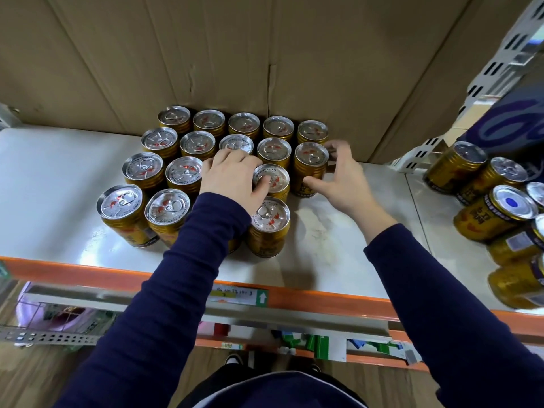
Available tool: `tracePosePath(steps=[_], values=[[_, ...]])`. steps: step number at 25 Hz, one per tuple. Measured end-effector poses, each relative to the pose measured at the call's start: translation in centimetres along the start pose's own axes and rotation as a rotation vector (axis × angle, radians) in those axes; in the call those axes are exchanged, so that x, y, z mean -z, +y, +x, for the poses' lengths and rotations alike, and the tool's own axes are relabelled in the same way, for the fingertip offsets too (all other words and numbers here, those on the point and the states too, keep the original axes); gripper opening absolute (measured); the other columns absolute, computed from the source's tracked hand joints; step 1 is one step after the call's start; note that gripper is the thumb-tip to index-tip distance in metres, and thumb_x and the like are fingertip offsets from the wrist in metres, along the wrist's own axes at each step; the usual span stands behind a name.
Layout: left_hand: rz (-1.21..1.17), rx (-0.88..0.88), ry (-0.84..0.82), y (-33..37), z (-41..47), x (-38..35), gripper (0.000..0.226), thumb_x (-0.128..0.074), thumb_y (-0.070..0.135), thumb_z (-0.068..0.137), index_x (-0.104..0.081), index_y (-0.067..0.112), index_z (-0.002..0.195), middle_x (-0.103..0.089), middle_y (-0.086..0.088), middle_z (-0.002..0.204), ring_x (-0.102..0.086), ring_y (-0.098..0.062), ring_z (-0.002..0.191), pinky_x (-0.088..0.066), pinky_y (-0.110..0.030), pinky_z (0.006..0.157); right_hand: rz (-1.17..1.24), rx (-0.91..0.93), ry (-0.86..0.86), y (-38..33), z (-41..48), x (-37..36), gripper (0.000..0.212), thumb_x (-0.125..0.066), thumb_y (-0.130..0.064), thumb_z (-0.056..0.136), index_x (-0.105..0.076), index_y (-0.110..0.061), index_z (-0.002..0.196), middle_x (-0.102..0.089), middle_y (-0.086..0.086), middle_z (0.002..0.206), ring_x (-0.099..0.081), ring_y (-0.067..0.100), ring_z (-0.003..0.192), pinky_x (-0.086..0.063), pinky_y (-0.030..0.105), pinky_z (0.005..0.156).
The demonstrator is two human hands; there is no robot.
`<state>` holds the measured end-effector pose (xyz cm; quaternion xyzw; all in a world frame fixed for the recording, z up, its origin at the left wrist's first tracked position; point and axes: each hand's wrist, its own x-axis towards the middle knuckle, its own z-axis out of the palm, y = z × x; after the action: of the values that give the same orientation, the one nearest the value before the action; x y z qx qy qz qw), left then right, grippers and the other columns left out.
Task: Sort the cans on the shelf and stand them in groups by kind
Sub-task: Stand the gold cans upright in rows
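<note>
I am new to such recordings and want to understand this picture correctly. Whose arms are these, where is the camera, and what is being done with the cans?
There is no machine here: a person works with bare hands. The single picture comes from a camera worn on the head and looking down, so the two dark sleeves are the person's own arms. On the white shelf a block of gold cans stands upright in front of cardboard. The left hand lies open on the can tops. The right hand curls its fingers round the end can. At the far right sit more gold cans.
</note>
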<state>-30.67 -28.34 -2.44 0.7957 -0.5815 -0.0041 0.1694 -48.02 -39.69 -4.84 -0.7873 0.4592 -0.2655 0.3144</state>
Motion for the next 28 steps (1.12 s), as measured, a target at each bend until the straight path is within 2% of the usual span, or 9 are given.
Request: tracePosePath(steps=[2,3,5,8,11,14,18,23,28], values=[[-0.032,-0.002,-0.021,0.8,-0.1,0.5,0.038,-0.054,0.037,0.089,-0.054,0.023,0.124,-0.053,-0.003,0.128,-0.040,-0.028,0.124,-0.031,-0.048,0.100,-0.007,0.007,-0.012,0.3,-0.6,1.2,0.066,-0.076,-0.025,0.081,-0.039,-0.017,0.134,-0.052,-0.004,0.124,-0.049,0.011,0.109,-0.042,0.010,0.083],[-0.045,-0.022,-0.016,1.5,0.0,0.7,0.039,-0.056,0.037,0.088,-0.053,0.024,0.125,-0.052,-0.003,0.129,-0.041,-0.028,0.123,-0.032,-0.048,0.100,-0.004,0.005,0.011,0.6,-1.1,2.3,0.063,-0.075,-0.025,0.082,-0.041,-0.017,0.134,-0.053,-0.002,0.126,-0.051,0.012,0.110,-0.047,0.021,0.087],[-0.090,-0.115,0.038,4.0,0.1,1.0,0.039,-0.058,0.036,0.086,-0.056,0.024,0.123,-0.053,-0.001,0.127,-0.043,-0.027,0.121,-0.032,-0.048,0.100,-0.051,-0.007,0.087,1.6,-2.3,5.2,0.050,-0.073,-0.024,0.083,-0.051,-0.018,0.128,-0.056,-0.001,0.123,-0.053,0.011,0.105,-0.051,0.030,0.088],[-0.201,-0.302,0.052,9.2,1.2,0.5,0.035,-0.059,0.035,0.085,-0.060,0.020,0.117,-0.058,-0.002,0.118,-0.051,-0.025,0.113,-0.040,-0.046,0.097,-0.199,-0.061,0.180,4.0,-4.5,10.7,0.034,-0.070,-0.023,0.085,-0.061,-0.019,0.118,-0.060,-0.004,0.113,-0.056,0.013,0.102,-0.049,0.029,0.087],[-0.251,-0.427,-0.108,15.2,2.8,-2.0,0.036,-0.057,0.033,0.088,-0.057,0.018,0.120,-0.058,-0.003,0.118,-0.053,-0.024,0.109,-0.043,-0.043,0.094,-0.320,-0.143,0.286,7.0,-7.2,16.7,0.032,-0.069,-0.024,0.085,-0.064,-0.019,0.116,-0.063,-0.001,0.111,-0.056,0.014,0.098,-0.044,0.029,0.083],[-0.233,-0.488,-0.217,20.5,4.4,-5.2,0.040,-0.056,0.035,0.089,-0.055,0.017,0.124,-0.057,-0.005,0.120,-0.054,-0.024,0.108,-0.045,-0.042,0.093,-0.419,-0.221,0.314,10.2,-9.4,21.4,0.031,-0.070,-0.030,0.083,-0.067,-0.017,0.111,-0.067,0.004,0.104,-0.061,0.022,0.085,-0.048,0.034,0.077],[-0.284,-0.491,-0.234,26.4,7.8,-8.3,0.045,-0.059,0.034,0.088,-0.052,0.010,0.126,-0.058,-0.013,0.119,-0.055,-0.029,0.108,-0.044,-0.035,0.091,-0.480,-0.137,0.210,12.5,-10.1,23.7,0.037,-0.075,-0.034,0.079,-0.069,-0.013,0.108,-0.069,0.007,0.106,-0.062,0.024,0.099,-0.049,0.039,0.082],[-0.184,-0.376,-0.261,31.9,12.0,-11.1,0.060,-0.060,0.045,0.086,-0.043,0.008,0.130,-0.050,-0.015,0.132,-0.050,-0.031,0.117,-0.042,-0.036,0.093,-0.600,-0.047,0.078,14.3,-8.6,24.3,0.052,-0.075,-0.047,0.073,-0.066,-0.011,0.109,-0.067,0.007,0.100,-0.057,0.029,0.096,-0.041,0.042,0.089],[-0.059,-0.385,-0.229,32.6,13.0,-11.2,0.058,-0.059,0.052,0.084,-0.052,0.007,0.120,-0.056,-0.014,0.122,-0.055,-0.030,0.109,-0.047,-0.037,0.083,-0.563,-0.072,0.079,14.5,-8.1,24.3,0.063,-0.074,-0.051,0.068,-0.060,-0.021,0.122,-0.061,0.000,0.099,-0.031,0.021,0.095,-0.038,0.042,0.084]])
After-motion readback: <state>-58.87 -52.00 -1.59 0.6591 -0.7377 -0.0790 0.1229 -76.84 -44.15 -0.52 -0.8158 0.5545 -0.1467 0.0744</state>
